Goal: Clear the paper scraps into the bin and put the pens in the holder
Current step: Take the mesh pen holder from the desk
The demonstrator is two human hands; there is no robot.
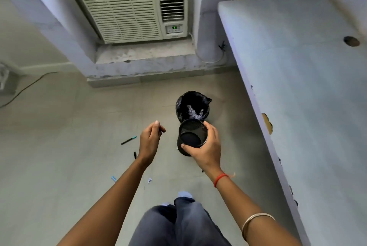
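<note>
My right hand (206,146) grips a black mesh pen holder (192,136) by its rim, with its mouth facing me; I see nothing inside it. Just beyond it on the floor stands a small bin (192,106) lined with a black bag, white paper scraps lying in it. My left hand (150,140) hovers to the left of the holder, fingers loosely curled, holding nothing I can see. On the floor lie a black pen with a teal tip (128,140), a short black pen piece (135,155), a blue cap (113,178) and a small white paper scrap (149,180).
A long pale slab table (309,86) runs along the right side. A window air conditioner (131,5) sits on a ledge ahead. A cable (23,88) trails over the floor at far left. My legs in dark trousers (178,224) are at the bottom.
</note>
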